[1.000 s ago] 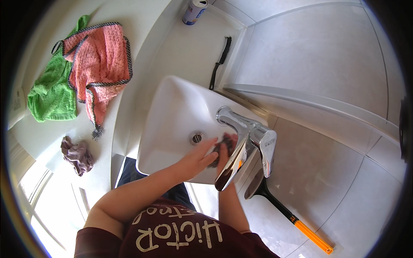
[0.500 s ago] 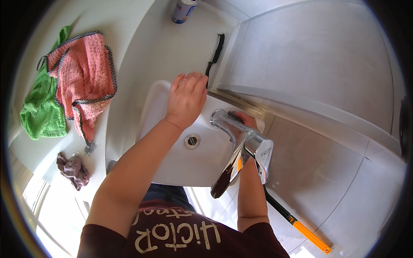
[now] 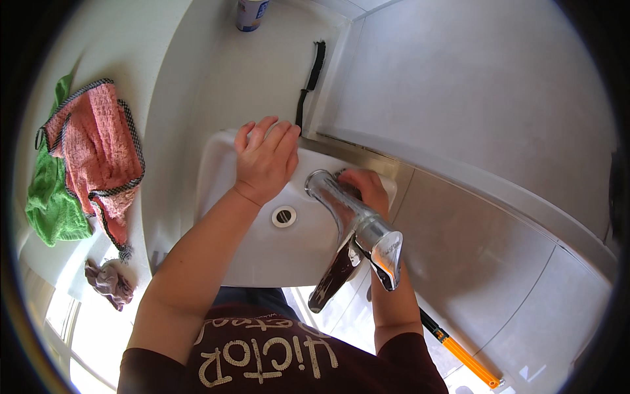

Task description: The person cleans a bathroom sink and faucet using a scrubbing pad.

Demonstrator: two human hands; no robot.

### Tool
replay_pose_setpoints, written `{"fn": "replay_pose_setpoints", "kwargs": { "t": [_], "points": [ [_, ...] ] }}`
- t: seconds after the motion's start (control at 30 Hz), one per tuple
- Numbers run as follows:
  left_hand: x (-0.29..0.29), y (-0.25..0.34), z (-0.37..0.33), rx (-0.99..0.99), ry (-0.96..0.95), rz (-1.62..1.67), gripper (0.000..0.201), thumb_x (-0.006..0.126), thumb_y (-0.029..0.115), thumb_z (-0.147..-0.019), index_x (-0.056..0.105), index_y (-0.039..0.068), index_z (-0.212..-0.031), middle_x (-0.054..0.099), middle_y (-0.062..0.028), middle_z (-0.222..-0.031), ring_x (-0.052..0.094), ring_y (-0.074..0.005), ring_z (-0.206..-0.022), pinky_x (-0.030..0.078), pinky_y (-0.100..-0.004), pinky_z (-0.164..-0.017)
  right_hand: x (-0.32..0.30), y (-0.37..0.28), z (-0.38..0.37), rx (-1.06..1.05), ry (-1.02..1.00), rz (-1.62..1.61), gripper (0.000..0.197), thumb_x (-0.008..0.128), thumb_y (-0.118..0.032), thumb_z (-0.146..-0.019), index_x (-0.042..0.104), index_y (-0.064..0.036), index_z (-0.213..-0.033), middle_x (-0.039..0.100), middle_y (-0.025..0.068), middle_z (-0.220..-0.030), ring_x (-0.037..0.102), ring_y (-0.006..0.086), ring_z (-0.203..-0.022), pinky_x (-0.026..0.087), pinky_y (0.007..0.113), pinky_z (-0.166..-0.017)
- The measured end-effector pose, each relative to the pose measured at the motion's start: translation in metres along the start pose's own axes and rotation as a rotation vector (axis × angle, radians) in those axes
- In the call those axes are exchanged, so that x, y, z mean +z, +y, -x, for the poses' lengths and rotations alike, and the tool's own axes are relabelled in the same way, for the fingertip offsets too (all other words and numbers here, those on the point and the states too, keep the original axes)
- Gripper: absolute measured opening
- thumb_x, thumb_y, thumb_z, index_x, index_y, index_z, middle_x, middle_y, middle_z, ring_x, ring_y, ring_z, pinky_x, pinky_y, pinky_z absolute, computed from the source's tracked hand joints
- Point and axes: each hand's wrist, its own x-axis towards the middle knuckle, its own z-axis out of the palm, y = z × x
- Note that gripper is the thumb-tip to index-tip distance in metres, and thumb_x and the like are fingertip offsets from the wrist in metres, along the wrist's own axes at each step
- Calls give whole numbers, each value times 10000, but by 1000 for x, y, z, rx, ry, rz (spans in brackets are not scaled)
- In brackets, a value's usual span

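Note:
My left hand [image 3: 266, 164] lies on the far rim of the white washbasin [image 3: 256, 259], its fingers stretched and a little apart. The handle end of a narrow black brush [image 3: 317, 67] lies just past its fingertips. My right hand [image 3: 369, 190] is beside the base of the chrome faucet [image 3: 338, 213], on the basin's back ledge. Its fingers are bent around something dark at the faucet's foot, mostly hidden by the hand and the spout. The faucet also covers part of my right wrist. The drain [image 3: 283, 216] shows between my arms.
On the counter at left lie a pink cloth [image 3: 105, 148], a green cloth [image 3: 49, 200] and a crumpled greyish cloth [image 3: 108, 284]. A can [image 3: 251, 13] stands at the far end. An orange-and-black handle [image 3: 466, 358] leans at lower right. A tiled wall [image 3: 459, 98] borders the right side.
The view has shifted, so most things appear further left. My left fingers have spread slightly on the rim. My right hand stays beside the faucet base.

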Motion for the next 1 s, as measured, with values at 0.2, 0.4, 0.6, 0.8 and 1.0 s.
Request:
{"fn": "replay_pose_setpoints", "kwargs": {
  "t": [0.2, 0.4, 0.6, 0.8, 1.0],
  "points": [
    [-2, 0, -2, 18, -4, -10, 285, 613, 99, -783, 619, 117, -1068, 596, -6, -1072, 536, -234, -1074, 324, -454, -954, 7, -7, 4, 49, 51, -16, 434, 688, -36, -719, 582, -111, -1132, 609, 119, -1036, 653, 264, -982, 520, 341, -839],
    [-2, 0, -1, 49, 31, -14, 281, 616, 101, -785, 616, 118, -1065, 593, -5, -1079, 538, -234, -1075, 327, -447, -953, 31, 1, 20, 148, 153, -118, 482, 691, -18, -716, 558, -77, -1176, 583, 157, -1059, 640, 288, -1002, 503, 325, -884],
    [-4, 0, 1, 47, 9, 0, 317, 619, 113, -803, 592, 130, -1118, 590, -5, -1103, 523, -240, -1114, 321, -456, -968, 69, -37, 70, 385, 328, -404, 359, 619, -32, -821, 578, -55, -1177, 594, 130, -1007, 580, 224, -931, 470, 330, -846],
    [-27, -2, 0, -43, -28, 232, 363, 610, 68, -819, 553, 95, -1177, 554, -89, -1189, 490, -307, -1142, 366, -447, -977, 95, -74, 87, -53, 386, 16, 367, 611, 41, -772, 613, -35, -1131, 638, 136, -944, 591, 285, -903, 480, 364, -793],
    [-63, 21, 43, -173, -39, 372, 377, 584, 19, -832, 522, 51, -1202, 507, -149, -1234, 477, -356, -1122, 395, -436, -954, 100, -79, 49, -143, 434, 274, 375, 583, 13, -814, 551, 24, -1187, 632, 187, -957, 610, 322, -838, 501, 410, -723]
  ]
}}
